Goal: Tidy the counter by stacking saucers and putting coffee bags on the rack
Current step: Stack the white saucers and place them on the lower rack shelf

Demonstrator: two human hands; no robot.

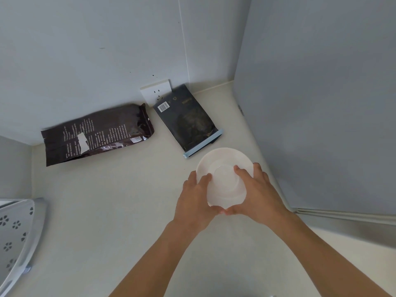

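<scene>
Pale worktop [111,211], corner walls | your left grip [196,197] and right grip [255,192] both clasp upper saucer [227,187], centring it above lower saucer [222,156] for stacking | coffee bags [96,133] beyond, unracked

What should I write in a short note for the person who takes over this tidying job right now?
Left hand and right hand: together they hold an upper saucer over a lower saucer on the counter.
Brown coffee bag and black coffee bag lie flat by the back wall.
Rack: at the far left edge.
Done: stacking nearly complete.
Left: both bags onto the rack.
</scene>
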